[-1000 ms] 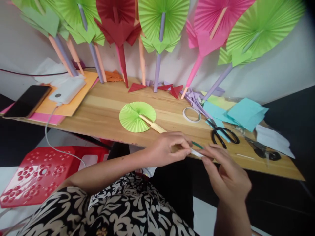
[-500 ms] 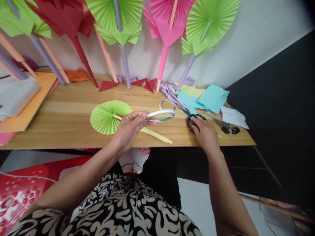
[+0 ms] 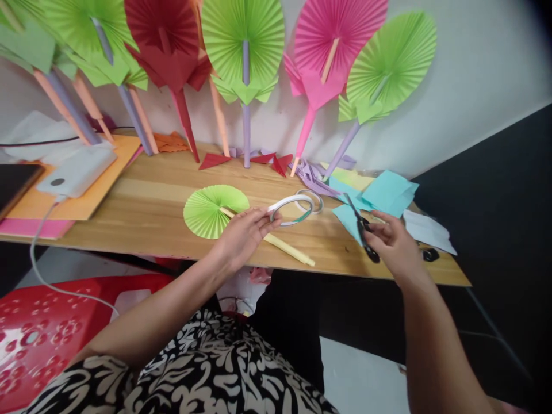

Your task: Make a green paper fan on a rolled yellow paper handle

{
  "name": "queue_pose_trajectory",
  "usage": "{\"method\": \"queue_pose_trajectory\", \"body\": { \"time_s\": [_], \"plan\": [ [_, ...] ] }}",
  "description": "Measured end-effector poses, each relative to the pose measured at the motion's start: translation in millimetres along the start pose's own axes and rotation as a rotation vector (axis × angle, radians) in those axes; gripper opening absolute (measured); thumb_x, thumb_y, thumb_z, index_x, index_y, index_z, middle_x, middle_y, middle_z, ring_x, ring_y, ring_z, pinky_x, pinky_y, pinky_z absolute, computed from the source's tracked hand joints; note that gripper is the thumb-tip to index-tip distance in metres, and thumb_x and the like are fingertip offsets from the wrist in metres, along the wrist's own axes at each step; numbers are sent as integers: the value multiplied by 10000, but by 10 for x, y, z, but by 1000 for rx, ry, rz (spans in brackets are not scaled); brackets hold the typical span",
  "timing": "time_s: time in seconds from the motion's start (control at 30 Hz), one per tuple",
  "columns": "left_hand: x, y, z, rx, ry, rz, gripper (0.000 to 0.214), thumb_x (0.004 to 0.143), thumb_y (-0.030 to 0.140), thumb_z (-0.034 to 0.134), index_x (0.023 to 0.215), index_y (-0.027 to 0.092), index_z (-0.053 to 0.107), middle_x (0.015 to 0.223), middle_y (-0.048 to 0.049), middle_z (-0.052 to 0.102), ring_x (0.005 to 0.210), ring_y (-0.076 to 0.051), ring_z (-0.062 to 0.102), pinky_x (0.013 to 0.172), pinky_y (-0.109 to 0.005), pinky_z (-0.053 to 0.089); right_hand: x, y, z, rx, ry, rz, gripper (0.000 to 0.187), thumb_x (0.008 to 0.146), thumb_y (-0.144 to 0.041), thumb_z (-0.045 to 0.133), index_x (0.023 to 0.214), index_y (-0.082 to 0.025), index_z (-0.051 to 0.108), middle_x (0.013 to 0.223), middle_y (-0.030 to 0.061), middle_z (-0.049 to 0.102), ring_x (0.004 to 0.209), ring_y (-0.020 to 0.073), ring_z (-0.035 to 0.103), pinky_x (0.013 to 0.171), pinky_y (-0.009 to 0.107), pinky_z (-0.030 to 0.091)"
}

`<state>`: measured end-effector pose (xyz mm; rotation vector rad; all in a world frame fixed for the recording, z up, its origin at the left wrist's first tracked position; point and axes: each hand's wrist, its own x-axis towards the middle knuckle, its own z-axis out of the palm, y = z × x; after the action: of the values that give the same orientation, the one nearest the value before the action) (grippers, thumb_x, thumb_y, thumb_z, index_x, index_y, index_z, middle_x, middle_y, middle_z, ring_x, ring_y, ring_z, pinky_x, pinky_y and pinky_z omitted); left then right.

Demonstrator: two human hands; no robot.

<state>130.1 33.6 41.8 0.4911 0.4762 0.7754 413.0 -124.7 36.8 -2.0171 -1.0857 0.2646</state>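
Above the desk, the left grip pinches a thin white tape ring by its near edge, just over the green paper fan. Well apart, the right grip closes around black scissors.

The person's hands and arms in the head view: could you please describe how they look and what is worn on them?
Both are bare: the left hand and right hand wear no gloves, and I can see no rings, watch or bracelet. The left forearm and right forearm show no sleeves. Below them lies a garment with a black-and-cream swirl pattern.
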Motion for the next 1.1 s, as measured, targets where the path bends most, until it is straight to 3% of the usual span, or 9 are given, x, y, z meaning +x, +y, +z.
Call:
{"method": "queue_pose_trajectory", "body": {
  "time_s": [0.07, 0.13, 0.3, 0.4, 0.7, 1.0, 1.1],
  "plan": [
    [-1, 11, 6, -11, 7, -12, 115, 836, 121, 673, 728, 84, 687, 867, -105, 722, 917, -193, 708, 994, -356, 537, -194, -240, 23, 390, -85, 97, 626, 786, -549, 709, 1342, -307, 551, 990, 53, 653, 776, 182, 599, 624, 299, 498],
    [-1, 7, 15, -14, 4, -18, 122, 842, 115, 666, 729, 76, 692, 869, -115, 724, 924, -197, 708, 996, -357, 538, -395, -499, 101, 620, -271, 120, 644, 721, -617, 763, 1259, -291, 623, 987, 60, 633, 737, 154, 539, 564, 259, 461],
    [-22, -52, 43, -19, -30, 18, 127, 823, 109, 692, 701, 73, 700, 869, -110, 728, 925, -200, 707, 1035, -386, 519, -691, -902, 386, 800, -623, 219, 551, 774, -584, 756, 1187, -230, 675, 888, 55, 575, 647, 98, 402, 448, 184, 304],
    [-58, -73, 66, -26, -28, 33, 137, 809, 106, 708, 674, 89, 699, 811, -80, 719, 904, -183, 702, 1051, -396, 503, -716, -958, 499, 821, -727, 223, 525, 821, -580, 715, 1185, -205, 666, 892, 55, 558, 649, 91, 384, 446, 176, 285],
    [-141, -93, 107, -25, -78, 32, 124, 813, 136, 727, 696, 114, 693, 852, -58, 723, 929, -157, 686, 1051, -354, 483, -759, -974, 634, 864, -695, 208, 454, 883, -551, 650, 1186, -212, 650, 856, 42, 540, 647, 105, 377, 430, 181, 261],
    [-199, -70, 117, -98, -132, -57, 166, 798, 161, 755, 672, 140, 649, 916, -81, 725, 1147, -213, 642, 1096, -363, 436, -900, -1034, 718, 1043, -613, 364, 444, 855, -531, 695, 1179, -228, 669, 835, 32, 524, 641, 104, 371, 429, 178, 227],
    [-193, -70, 121, -112, -117, -60, 164, 804, 165, 751, 673, 143, 655, 914, -80, 723, 1134, -202, 642, 1089, -341, 433, -933, -1056, 722, 1069, -620, 376, 412, 855, -516, 700, 1154, -232, 676, 828, 28, 523, 637, 101, 366, 432, 179, 215]
  ]
}}
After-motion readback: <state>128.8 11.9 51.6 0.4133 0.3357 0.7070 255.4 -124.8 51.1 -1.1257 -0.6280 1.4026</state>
